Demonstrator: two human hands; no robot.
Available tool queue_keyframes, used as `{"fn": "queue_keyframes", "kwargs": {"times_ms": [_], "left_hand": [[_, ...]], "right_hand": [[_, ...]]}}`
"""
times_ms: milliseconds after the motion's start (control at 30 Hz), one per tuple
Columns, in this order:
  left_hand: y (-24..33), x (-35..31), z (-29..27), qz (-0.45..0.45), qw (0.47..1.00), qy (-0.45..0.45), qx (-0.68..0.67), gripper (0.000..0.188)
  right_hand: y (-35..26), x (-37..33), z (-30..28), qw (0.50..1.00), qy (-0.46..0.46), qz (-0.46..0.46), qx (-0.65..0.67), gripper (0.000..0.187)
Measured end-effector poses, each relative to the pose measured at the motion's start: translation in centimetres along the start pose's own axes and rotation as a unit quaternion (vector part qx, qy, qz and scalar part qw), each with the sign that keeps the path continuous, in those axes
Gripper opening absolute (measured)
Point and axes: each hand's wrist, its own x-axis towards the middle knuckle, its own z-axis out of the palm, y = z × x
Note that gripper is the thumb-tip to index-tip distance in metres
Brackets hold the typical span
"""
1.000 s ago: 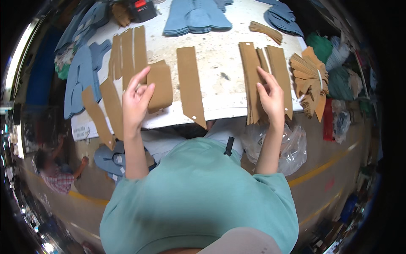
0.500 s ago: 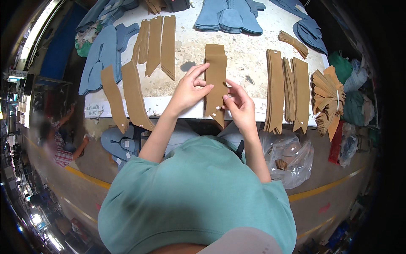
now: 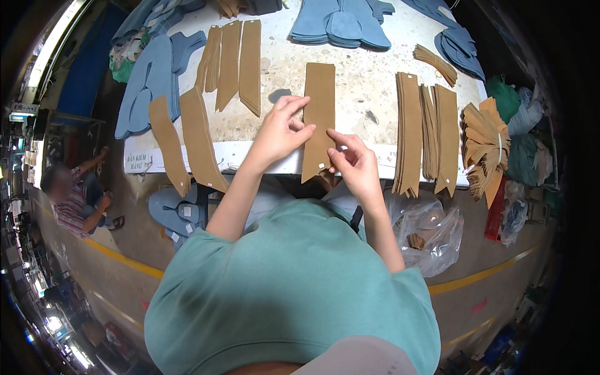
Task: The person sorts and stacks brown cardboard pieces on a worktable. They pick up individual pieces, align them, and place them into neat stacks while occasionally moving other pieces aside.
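A brown leather-like strip (image 3: pixel 319 106) lies lengthwise on the table in front of me, its notched end toward me with a small white label near it. More strips may lie beneath it. My left hand (image 3: pixel 279 132) rests at its left edge, thumb and forefinger apart and both touching that edge. On the opposite side my right hand (image 3: pixel 356 161) has its forefinger and thumb at the lower right edge, with a gap between the tips. Its other fingers curl under, partly hidden.
Brown strip stacks (image 3: pixel 409 131) lie to the right, beside a tied fan-shaped bundle (image 3: pixel 485 147). More strips (image 3: pixel 203 137) lie left, some overhanging the table's front edge. Blue cut pieces (image 3: pixel 340 25) are piled at the back. A plastic bag (image 3: pixel 431 240) is below; a person (image 3: pixel 78 203) sits left.
The strip's top end now lies flat and straight instead of stepped, and only one label shows near its notch. My right fingertips have come in onto its edge. The left hand has barely moved.
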Motion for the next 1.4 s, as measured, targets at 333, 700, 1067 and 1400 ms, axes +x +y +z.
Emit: {"fn": "queue_keyframes", "kwargs": {"times_ms": [333, 700, 1067, 1400], "left_hand": [[0.8, -1.1, 0.3, 0.028, 0.992, 0.056, 0.111, 0.048], [1.0, -3.8, 0.8, -0.021, 0.995, 0.031, -0.088, 0.044], [0.9, -2.7, 1.4, 0.032, 0.997, 0.030, -0.065, 0.031], [-0.4, -2.5, 2.2, 0.003, 0.996, -0.016, -0.090, 0.028]], "right_hand": [[-1.0, -0.4, -0.5, 0.977, 0.043, -0.109, -0.179, 0.031], [-0.8, 2.3, 0.7, 1.000, 0.005, -0.019, 0.014, 0.050], [-6.8, 4.2, -6.7, 0.887, -0.022, -0.191, -0.419, 0.037], [-6.2, 0.0, -21.2, 0.982, 0.128, -0.094, -0.100, 0.042]]}}
